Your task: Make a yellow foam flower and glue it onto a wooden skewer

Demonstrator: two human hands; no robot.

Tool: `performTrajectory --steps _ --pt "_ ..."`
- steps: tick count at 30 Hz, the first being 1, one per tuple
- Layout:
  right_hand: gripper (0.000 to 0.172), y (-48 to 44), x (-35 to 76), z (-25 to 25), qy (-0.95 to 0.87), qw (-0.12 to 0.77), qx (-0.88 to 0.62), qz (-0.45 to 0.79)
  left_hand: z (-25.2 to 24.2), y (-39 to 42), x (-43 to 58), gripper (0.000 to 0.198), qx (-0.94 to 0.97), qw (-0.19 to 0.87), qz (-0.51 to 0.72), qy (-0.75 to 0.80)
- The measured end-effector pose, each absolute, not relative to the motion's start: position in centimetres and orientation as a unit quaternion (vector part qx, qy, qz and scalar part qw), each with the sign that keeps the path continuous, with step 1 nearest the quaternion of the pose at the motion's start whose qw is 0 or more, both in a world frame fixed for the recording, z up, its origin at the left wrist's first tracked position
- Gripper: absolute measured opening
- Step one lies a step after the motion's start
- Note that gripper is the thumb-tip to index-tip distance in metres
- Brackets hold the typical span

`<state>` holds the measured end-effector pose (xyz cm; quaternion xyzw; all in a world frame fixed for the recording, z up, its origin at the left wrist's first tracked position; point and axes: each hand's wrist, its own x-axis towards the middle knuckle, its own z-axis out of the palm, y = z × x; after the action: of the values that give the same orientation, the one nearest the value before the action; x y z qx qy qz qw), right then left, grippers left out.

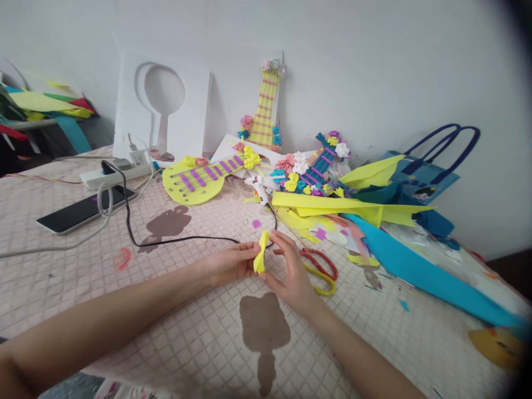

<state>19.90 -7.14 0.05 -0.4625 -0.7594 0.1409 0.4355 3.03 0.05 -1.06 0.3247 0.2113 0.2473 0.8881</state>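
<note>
Looking on from here, I see a small, bright-yellow, gathered scrap of thin papery material [261,253] held up above the pale tablecloth with its crisscross pattern [187,332]. It should be nearly weightless, soft and easily crushed, with little slip to it; the narrow, pinched parts look the safest grip, since pressing the flared folds would likely flatten them. The left hand [235,262] has its thumb and fingers closed on the scrap's left edge, forearm reaching in low from the side. The right hand [296,277] curves round the other side, thumb near the lower end, forefinger near the upper, parted; whether they press on it, I cannot tell. Red-and-yellow-handled scissors [334,272] lie just beside that hand.
</note>
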Motion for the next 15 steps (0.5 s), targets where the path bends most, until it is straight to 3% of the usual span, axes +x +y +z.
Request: performTrajectory --steps 8,15 --pt "0.059 -7.16 20.19 0.45 -0.753 0.448 -0.464 0.128 -0.94 -0.05 3.12 0.02 0.32 0.889 0.244 0.217" --pt "0.042 -7.3 20.22 0.73 -0.756 0.433 -0.478 0.112 -0.87 -0.08 3.15 0.022 0.324 0.89 0.236 0.216"
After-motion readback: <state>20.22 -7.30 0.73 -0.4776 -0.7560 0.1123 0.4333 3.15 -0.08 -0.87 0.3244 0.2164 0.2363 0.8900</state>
